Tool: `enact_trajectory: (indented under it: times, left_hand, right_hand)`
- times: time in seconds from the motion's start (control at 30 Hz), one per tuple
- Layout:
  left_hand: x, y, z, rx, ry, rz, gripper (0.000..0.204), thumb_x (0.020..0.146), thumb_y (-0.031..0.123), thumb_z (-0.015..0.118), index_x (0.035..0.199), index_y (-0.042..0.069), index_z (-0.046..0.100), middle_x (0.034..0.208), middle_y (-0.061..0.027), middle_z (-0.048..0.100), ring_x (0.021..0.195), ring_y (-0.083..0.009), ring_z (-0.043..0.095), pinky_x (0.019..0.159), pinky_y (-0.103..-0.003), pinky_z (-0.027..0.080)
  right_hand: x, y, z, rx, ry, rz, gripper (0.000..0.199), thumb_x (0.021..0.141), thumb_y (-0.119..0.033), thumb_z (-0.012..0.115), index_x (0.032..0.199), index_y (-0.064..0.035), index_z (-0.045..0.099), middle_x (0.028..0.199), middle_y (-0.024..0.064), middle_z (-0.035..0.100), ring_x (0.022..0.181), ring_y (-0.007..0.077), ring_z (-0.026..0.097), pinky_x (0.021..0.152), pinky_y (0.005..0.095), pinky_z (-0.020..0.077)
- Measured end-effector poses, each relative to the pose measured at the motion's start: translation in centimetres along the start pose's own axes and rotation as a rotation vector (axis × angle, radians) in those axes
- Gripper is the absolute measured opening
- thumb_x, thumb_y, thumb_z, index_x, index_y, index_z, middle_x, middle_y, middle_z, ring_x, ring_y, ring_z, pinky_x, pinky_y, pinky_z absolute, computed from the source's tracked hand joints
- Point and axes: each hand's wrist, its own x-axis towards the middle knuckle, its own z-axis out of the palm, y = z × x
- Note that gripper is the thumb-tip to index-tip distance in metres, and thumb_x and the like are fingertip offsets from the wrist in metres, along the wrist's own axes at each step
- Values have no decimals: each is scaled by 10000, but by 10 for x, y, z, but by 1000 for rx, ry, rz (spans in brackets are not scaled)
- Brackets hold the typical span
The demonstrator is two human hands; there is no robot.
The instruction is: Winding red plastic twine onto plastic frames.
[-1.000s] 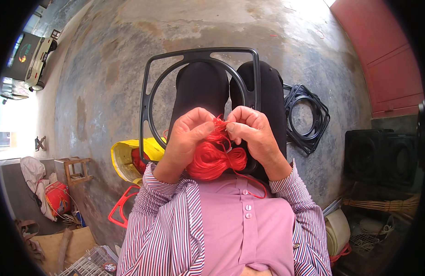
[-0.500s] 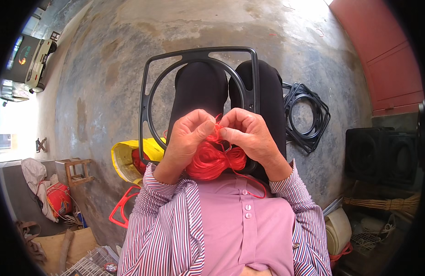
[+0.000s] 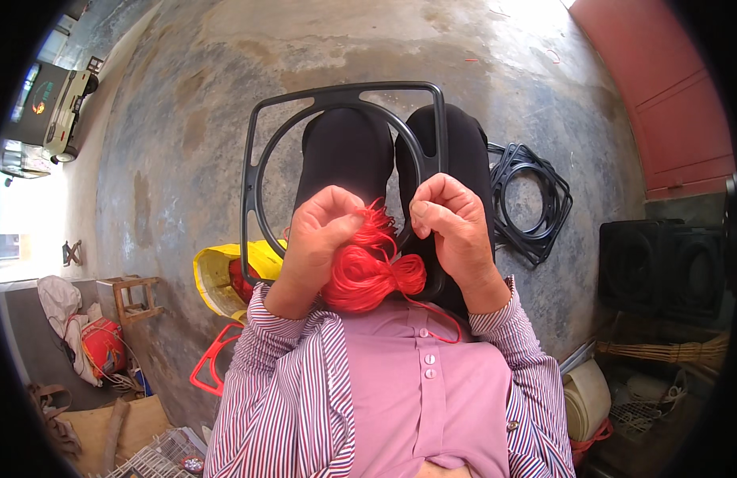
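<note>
A bundle of red string (image 3: 356, 279) lies on my lap, gathered at its right part, with loose strand ends standing up at its far side. My left hand (image 3: 324, 227) is closed, thumb and forefinger pinching the red string at those ends. To the right, apart from the bundle, my right hand (image 3: 452, 227) is closed with thumb against the curled fingers; whether a thin strand is in it is too small to tell. A black square frame with a round opening (image 3: 253, 191) rests across my thighs beneath both hands. One red strand trails over the pink shirt.
Several black frames (image 3: 532, 203) are stacked on the floor at the right. A yellow bag (image 3: 213, 275) with something red inside stands by my left side, near a red frame (image 3: 217, 358). A small wooden stool (image 3: 129, 295) is farther left; a red door (image 3: 663, 95) is far right.
My right hand has drawn away to the right from the left hand and the string bundle. The loose red ends now show spread out beside my left fingers.
</note>
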Motion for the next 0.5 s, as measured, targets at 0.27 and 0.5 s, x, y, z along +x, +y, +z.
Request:
enact_trajectory:
  times: [0.27,0.5]
  left_hand:
    - [0,-3,1,86,-31,16,109,857,61,663,925,42,579,936,-28,588,864,-89,553,811,-233,454]
    - [1,-7,0,35,49,100,93,832,-11,582,902,37,545,901,-34,557,815,-93,534,815,-242,459]
  right_hand:
    - [-2,7,14,-241,-77,137,118,887,-73,686,932,12,618,825,-1,623,750,28,571,647,197,478]
    - [-4,4,5,-3,-232,192,115,835,-28,697,905,-4,609,803,-14,603,715,24,548,619,187,457]
